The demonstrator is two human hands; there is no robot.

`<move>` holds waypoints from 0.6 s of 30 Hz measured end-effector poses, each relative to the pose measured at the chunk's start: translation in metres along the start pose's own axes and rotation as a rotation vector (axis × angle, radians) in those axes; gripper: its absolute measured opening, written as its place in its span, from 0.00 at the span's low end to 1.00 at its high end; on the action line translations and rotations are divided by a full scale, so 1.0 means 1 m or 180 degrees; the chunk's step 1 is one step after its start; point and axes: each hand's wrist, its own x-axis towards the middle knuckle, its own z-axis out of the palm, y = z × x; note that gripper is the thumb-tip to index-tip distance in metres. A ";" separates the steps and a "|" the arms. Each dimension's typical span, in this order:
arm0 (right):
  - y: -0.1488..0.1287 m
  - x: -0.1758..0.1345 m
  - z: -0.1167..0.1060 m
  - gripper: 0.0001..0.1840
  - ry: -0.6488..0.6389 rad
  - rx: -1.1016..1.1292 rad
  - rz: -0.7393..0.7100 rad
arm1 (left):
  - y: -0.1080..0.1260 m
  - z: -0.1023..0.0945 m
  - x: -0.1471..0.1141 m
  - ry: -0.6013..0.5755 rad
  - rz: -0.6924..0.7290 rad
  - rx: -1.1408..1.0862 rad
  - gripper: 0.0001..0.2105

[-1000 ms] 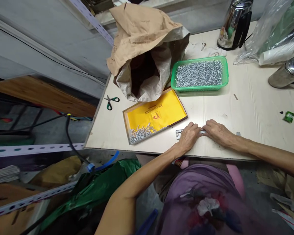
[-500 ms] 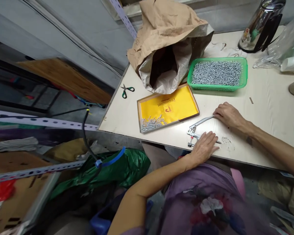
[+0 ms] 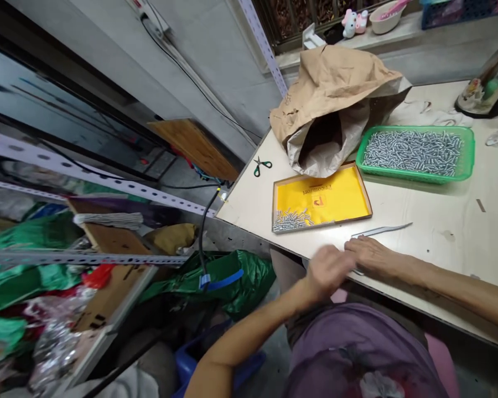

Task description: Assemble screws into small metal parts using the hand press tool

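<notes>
A metal plier-like tool (image 3: 388, 229) lies on the table near its front edge, one long handle sticking out to the right. My right hand (image 3: 373, 257) is closed over the tool's head end and hides most of it. Next to it, my left hand (image 3: 328, 271) is smeared by motion at the table edge, so its fingers cannot be made out. Just beyond the hands is a shallow box (image 3: 346, 198) with a yellow bottom, and a heap of small silver metal pieces (image 3: 292, 219) sits in its near left corner.
A green basket (image 3: 419, 178) full of similar silver pieces stands behind to the right. An open brown paper sack (image 3: 340, 77) leans at the back. Scissors (image 3: 261, 166) lie at the left, a kettle (image 3: 487, 91) stands at the far right. A metal shelf post (image 3: 263, 44) rises behind.
The view has swung, so the table appears further right and lower. My right hand has gone from the upper handle to the tool's head; my left hand has come off the lower handle.
</notes>
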 end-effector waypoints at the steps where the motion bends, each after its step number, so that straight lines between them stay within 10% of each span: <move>1: -0.001 0.000 0.001 0.13 0.0064 0.0022 -0.0060 | -0.019 -0.013 0.005 0.0239 -0.0509 0.0293 0.14; 4: -0.002 -0.001 -0.008 0.12 0.0196 0.0002 -0.0127 | -0.074 -0.041 0.029 0.0515 -0.1672 0.0844 0.13; 7: 0.008 -0.003 -0.039 0.15 0.0856 0.0147 0.0184 | -0.107 -0.049 0.050 0.0006 -0.2170 0.0980 0.10; 13: 0.058 -0.021 -0.134 0.17 0.1881 -0.0586 0.1699 | -0.120 -0.046 0.063 -0.0609 -0.2461 0.0962 0.10; 18: 0.061 -0.013 -0.131 0.17 0.1680 -0.0292 0.1702 | -0.117 -0.052 0.061 -0.0047 -0.2602 0.0147 0.08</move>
